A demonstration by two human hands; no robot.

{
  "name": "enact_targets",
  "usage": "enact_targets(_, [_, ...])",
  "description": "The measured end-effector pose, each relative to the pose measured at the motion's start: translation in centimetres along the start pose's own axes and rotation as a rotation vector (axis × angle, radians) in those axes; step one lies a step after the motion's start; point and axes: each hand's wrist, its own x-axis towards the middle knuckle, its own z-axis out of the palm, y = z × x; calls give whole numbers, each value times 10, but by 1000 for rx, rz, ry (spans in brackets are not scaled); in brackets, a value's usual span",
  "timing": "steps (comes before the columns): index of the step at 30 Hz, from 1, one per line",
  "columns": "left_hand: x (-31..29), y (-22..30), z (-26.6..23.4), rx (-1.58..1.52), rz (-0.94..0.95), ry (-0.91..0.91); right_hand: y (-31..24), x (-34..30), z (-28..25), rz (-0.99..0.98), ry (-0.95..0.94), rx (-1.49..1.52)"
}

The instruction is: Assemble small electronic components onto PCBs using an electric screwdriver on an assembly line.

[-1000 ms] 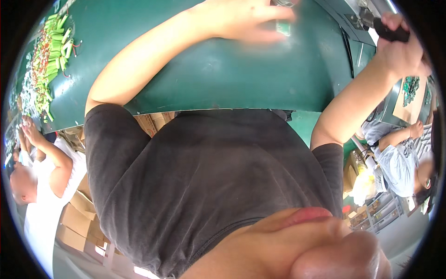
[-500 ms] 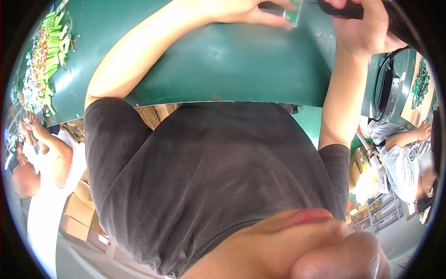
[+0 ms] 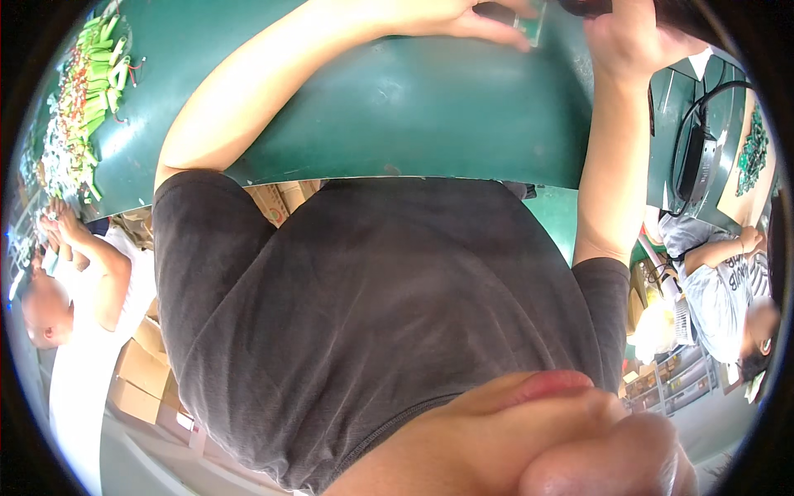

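At the top edge, my left hand [image 3: 471, 18] has its thumb and fingers closed round a small green circuit board [image 3: 532, 26]. The fingertips run partly out of the picture. To its right, my right hand [image 3: 626, 37] is wrapped round a dark, rounded object [image 3: 686, 37], which is cut off by the top edge and whose kind I cannot make out. A gap of green table lies between the two hands. Both forearms reach over the green table [image 3: 397, 107].
At the far left lie many bright green wrapped pieces [image 3: 98, 74] with thin wires. To the right are a black adapter box [image 3: 701, 161] with a looped cable and a board of small green parts [image 3: 751, 153]. Co-workers sit at left [image 3: 103, 273] and right [image 3: 719, 281].
My right hand has shifted slightly left and up with the dark object. The left hand and circuit board have moved a little right and up. Both hands keep their hold.
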Motion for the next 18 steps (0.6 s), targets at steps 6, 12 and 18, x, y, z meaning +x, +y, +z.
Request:
enact_targets(6, [0, 0, 0, 28, 27, 30, 3, 3, 4, 58, 67, 40])
enact_targets(12, [5, 9, -5, 13, -79, -53, 7, -4, -3, -37, 28, 57])
enact_targets(18, [18, 13, -17, 86, -113, -96, -3, -11, -4, -46, 164, 3])
